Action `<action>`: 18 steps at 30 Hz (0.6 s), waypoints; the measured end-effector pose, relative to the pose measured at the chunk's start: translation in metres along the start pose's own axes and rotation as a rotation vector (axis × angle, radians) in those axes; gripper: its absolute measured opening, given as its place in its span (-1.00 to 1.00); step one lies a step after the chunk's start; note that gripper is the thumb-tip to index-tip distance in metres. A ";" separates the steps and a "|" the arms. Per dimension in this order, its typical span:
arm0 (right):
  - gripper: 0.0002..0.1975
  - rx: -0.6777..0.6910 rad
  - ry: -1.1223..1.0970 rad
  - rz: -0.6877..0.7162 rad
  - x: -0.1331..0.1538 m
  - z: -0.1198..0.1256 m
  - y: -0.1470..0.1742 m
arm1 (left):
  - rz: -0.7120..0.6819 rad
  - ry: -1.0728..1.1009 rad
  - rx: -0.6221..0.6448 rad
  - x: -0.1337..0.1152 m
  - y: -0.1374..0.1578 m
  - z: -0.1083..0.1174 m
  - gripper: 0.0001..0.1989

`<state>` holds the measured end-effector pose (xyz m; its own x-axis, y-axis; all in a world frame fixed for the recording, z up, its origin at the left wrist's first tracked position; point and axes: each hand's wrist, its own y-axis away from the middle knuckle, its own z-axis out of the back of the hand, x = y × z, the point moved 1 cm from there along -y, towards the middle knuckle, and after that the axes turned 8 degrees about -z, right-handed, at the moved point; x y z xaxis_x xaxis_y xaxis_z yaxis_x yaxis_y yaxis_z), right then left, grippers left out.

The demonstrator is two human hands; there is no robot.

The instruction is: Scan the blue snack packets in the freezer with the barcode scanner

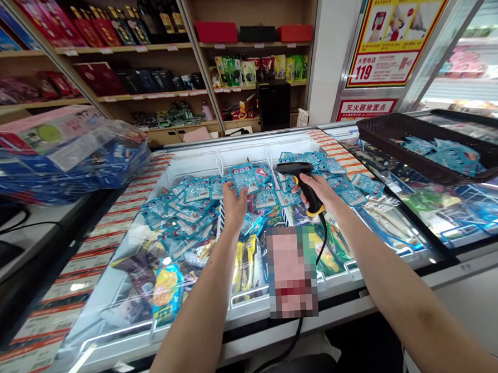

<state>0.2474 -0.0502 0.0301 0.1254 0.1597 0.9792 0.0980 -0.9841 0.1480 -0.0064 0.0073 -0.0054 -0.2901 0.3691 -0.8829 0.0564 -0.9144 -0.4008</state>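
Between the thumb and fingers of my left hand (234, 204) is a small blue snack packet (244, 178), its printed back with a barcode turned up. My right hand (318, 191) is wrapped round the grip of a black and yellow barcode scanner (295, 167), whose head points left towards the packet. A black cable hangs down from the scanner's handle. Many like blue packets (192, 212) lie in a loose pile on the freezer's glass top to the left of my left hand. More blue packets (349, 189) are spread beyond and right of the scanner.
The glass-topped freezer (125, 304) holds ice-cream packs below. A dark plastic basket (422, 155) with blue packets stands at the right. Plastic-wrapped boxes (63, 151) sit at the left. Shelves (141, 47) of goods line the back. A blurred patch hides part of the front.
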 end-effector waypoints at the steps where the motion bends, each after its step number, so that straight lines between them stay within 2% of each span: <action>1: -0.58 0.004 -0.011 0.012 0.000 0.000 0.000 | 0.004 0.024 -0.011 0.002 0.001 0.001 -0.49; 8: -0.59 0.023 0.031 0.033 0.003 -0.003 0.004 | 0.006 0.115 -0.024 0.007 -0.001 0.002 -0.51; 13: -0.59 0.057 0.086 -0.001 0.002 -0.006 0.005 | -0.005 -0.010 -0.044 0.011 0.000 0.004 -0.47; 18: -0.59 0.095 0.108 0.004 0.001 -0.008 0.005 | -0.073 -0.146 -0.090 0.009 -0.001 0.007 -0.42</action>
<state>0.2401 -0.0556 0.0328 0.0194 0.1411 0.9898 0.1909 -0.9723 0.1348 -0.0158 0.0104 -0.0114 -0.4321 0.3996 -0.8085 0.1132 -0.8654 -0.4882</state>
